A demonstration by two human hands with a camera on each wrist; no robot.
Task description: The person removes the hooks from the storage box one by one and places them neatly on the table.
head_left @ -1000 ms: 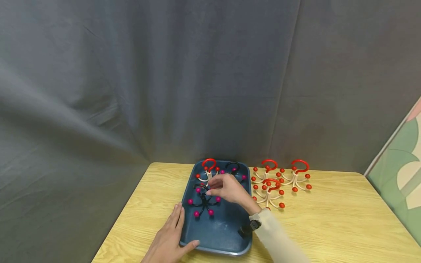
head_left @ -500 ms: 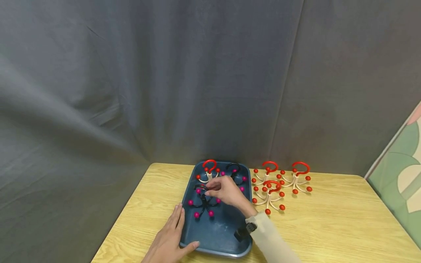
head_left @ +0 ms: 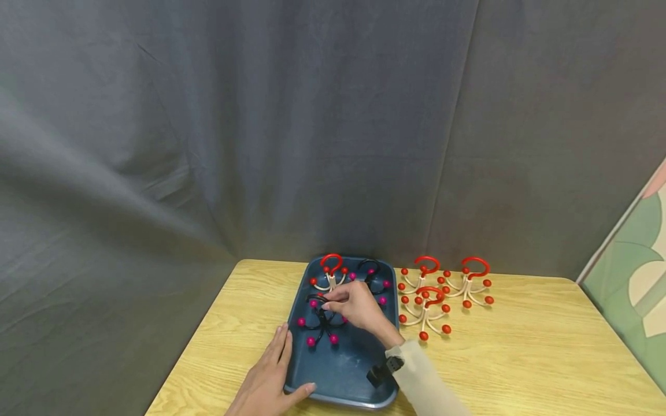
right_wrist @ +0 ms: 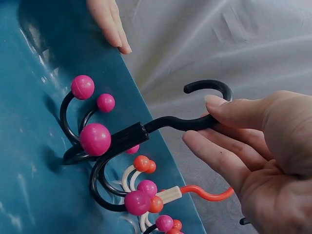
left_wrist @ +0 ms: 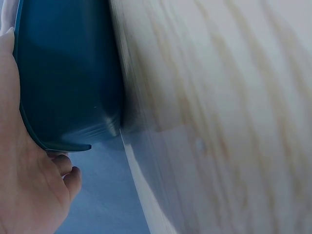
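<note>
In the right wrist view, my right hand pinches the black hook of a claw-shaped hanger between thumb and fingers. Curved black arms tipped with pink balls spread from its stem. This hanger stands in the left half of a dark blue tray. My left hand lies along the tray's near-left corner, fingers straight against the outer side and thumb over the near rim. The left wrist view has that hand beside the tray wall.
Behind in the tray are a white hanger with red hook and balls, and another black one. Three more red-and-white hangers stand on the wooden table, right of the tray. A grey curtain hangs behind.
My right wrist and sleeve have moved slightly left, while the fingers stay at the black hook. The hanger and my left hand look almost unmoved.
</note>
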